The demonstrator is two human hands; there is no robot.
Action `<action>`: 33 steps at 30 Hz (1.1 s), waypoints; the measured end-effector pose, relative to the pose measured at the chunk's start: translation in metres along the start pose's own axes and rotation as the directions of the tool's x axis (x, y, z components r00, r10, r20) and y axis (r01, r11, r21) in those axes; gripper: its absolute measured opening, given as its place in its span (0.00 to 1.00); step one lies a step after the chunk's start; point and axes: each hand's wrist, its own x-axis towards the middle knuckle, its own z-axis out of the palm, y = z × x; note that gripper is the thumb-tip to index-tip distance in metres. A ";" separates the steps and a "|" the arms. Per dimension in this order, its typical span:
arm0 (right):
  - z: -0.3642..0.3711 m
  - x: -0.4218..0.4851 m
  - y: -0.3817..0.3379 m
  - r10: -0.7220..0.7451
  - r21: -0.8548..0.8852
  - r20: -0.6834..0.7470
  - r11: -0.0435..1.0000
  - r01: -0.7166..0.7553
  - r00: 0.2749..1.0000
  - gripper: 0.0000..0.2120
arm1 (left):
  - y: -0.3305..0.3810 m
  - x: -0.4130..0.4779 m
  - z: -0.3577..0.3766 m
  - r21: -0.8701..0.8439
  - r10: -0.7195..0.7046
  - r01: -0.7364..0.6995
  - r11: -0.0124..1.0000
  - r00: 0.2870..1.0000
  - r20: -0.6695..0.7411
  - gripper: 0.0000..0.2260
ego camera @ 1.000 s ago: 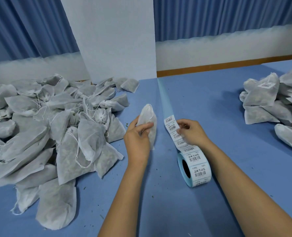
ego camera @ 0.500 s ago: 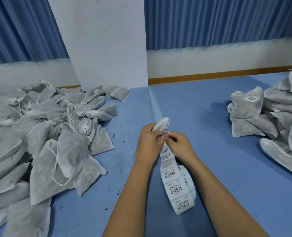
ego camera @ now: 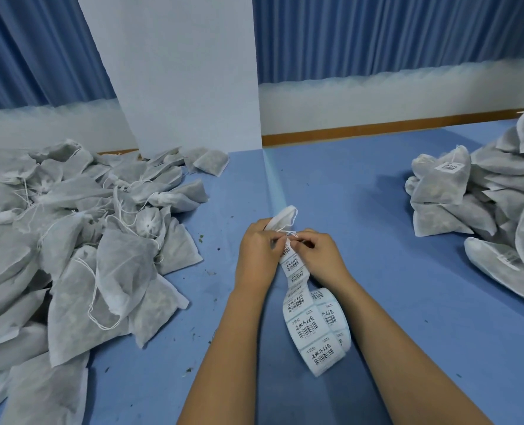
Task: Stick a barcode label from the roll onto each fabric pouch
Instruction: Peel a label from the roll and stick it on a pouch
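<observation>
Most of the job remains, judging by the big unlabelled heap (ego camera: 86,240) on the left and the smaller labelled pile (ego camera: 444,191) on the right; the left hand (ego camera: 256,253) grips a pouch (ego camera: 282,216), the right hand (ego camera: 319,256) pinches the label strip (ego camera: 294,271) off the roll (ego camera: 326,332) just beside it, though fingers hide whether a label has perhaps lifted

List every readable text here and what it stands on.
"中药包": heading of each label on the roll.
"…材包": end of the larger line beneath; its start is unclear.
Digits under the barcodes: too small.
Stickers on two pouches at right: blurred.
</observation>
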 end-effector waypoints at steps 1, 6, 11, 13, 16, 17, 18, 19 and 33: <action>0.000 0.000 0.000 0.002 0.001 0.002 1.000 -0.002 1.000 0.06 | 0.000 0.000 0.000 0.008 0.007 -0.007 1.000 1.000 0.001 0.07; -0.003 0.001 0.000 0.038 -0.025 -0.003 0.999 -0.038 0.999 0.06 | 0.003 0.002 -0.003 -0.055 -0.157 0.148 0.987 0.958 -0.241 0.06; -0.008 0.001 0.001 0.134 -0.002 -0.071 0.991 -0.135 0.988 0.04 | -0.009 0.008 -0.038 -0.630 -0.728 0.410 0.659 0.559 -0.398 0.08; -0.009 -0.001 0.000 0.132 -0.008 -0.095 0.991 -0.133 0.987 0.05 | -0.011 0.006 -0.056 -0.814 -0.839 0.340 0.471 0.458 -0.294 0.05; -0.010 -0.005 -0.008 0.075 -0.064 -0.104 0.995 -0.082 0.992 0.05 | 0.000 -0.006 -0.068 -0.812 -0.800 0.349 0.468 0.558 -0.221 0.16; -0.012 -0.007 -0.013 0.049 -0.053 -0.109 0.997 -0.055 0.993 0.05 | 0.003 -0.014 -0.066 -0.799 -0.779 0.363 0.480 0.594 -0.198 0.18; -0.014 -0.009 -0.020 0.027 -0.007 -0.108 1.000 -0.028 0.994 0.06 | 0.007 -0.021 -0.064 -0.790 -0.771 0.383 0.479 0.613 -0.171 0.17; -0.017 -0.011 -0.029 0.005 0.061 -0.089 0.998 0.001 0.996 0.06 | 0.009 -0.027 -0.061 -0.786 -0.770 0.401 0.471 0.622 -0.144 0.15; -0.015 -0.037 -0.066 -0.101 0.198 0.134 0.977 0.074 0.986 0.09 | 0.038 -0.039 -0.047 -0.732 -0.515 0.291 0.616 0.852 -0.094 0.06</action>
